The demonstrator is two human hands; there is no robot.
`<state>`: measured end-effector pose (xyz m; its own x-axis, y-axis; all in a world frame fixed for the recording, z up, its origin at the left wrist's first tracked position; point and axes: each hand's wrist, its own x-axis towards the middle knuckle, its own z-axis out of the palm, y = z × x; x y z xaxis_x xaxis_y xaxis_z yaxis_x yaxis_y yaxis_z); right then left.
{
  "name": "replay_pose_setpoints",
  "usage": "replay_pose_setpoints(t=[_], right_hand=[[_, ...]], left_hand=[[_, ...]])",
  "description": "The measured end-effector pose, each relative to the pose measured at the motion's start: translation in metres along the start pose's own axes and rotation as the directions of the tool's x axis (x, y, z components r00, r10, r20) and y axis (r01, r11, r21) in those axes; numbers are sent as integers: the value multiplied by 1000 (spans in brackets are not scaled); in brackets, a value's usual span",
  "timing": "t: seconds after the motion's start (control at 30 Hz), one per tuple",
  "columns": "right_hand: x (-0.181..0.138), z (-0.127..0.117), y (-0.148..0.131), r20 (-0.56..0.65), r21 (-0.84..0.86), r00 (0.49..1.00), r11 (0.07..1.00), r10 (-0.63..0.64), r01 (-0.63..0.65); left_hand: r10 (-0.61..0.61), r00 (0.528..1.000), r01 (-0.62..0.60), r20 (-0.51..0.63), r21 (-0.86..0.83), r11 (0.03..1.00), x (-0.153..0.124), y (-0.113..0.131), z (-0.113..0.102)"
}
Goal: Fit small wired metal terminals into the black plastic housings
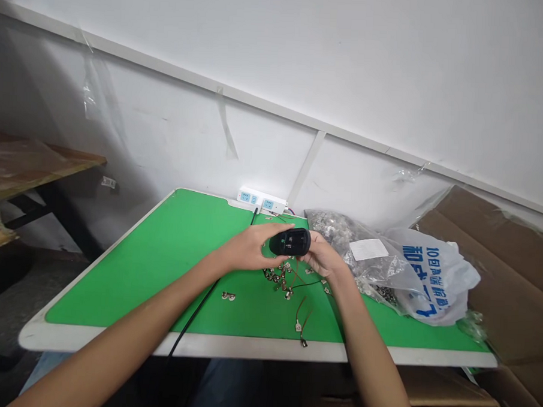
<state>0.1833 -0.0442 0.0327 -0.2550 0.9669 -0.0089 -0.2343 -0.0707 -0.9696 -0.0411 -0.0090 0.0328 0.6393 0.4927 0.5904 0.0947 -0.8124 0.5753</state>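
Note:
In the head view a black oblong device (290, 242) with rounded ends is held above the green table mat, its dark face toward me. My left hand (254, 246) is closed around its left side, thumb below and fingers above. At the right side, my right hand (322, 254) grips it too, with the fingertips partly hidden behind it. Under my hands lies a loose cluster of small metal connectors (275, 278), some with thin wires. Nearer to me are brown wires with metal ends (301, 326), and a small metal pair (228, 296) is left of them.
A white power strip (261, 200) stands at the back edge against the wall. From it a black cable (197, 313) crosses the green mat (128, 275) and drops over the front. Plastic bags (386, 256) of metal parts fill the right side, beside brown cardboard (507, 256).

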Motion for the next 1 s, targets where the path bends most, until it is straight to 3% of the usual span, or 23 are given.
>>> replay_pose_setpoints(t=[0.27, 0.6, 0.77, 1.0], right_hand=[[-3, -2, -1, 35, -15, 999, 1000, 11, -11], [-2, -2, 1, -31, -51, 999, 998, 45, -46], [-3, -10, 4, 6, -59, 999, 997, 50, -49], [0, -6, 5, -42, 22, 998, 999, 42, -41]], left_hand=[[-4, 1000, 5, 17, -63, 998, 2, 8, -3], [25, 994, -27, 110, 16, 1000, 2, -1, -8], [56, 990, -54, 128, -23, 998, -1, -3, -3], [64, 998, -65, -23, -75, 995, -4, -3, 7]])
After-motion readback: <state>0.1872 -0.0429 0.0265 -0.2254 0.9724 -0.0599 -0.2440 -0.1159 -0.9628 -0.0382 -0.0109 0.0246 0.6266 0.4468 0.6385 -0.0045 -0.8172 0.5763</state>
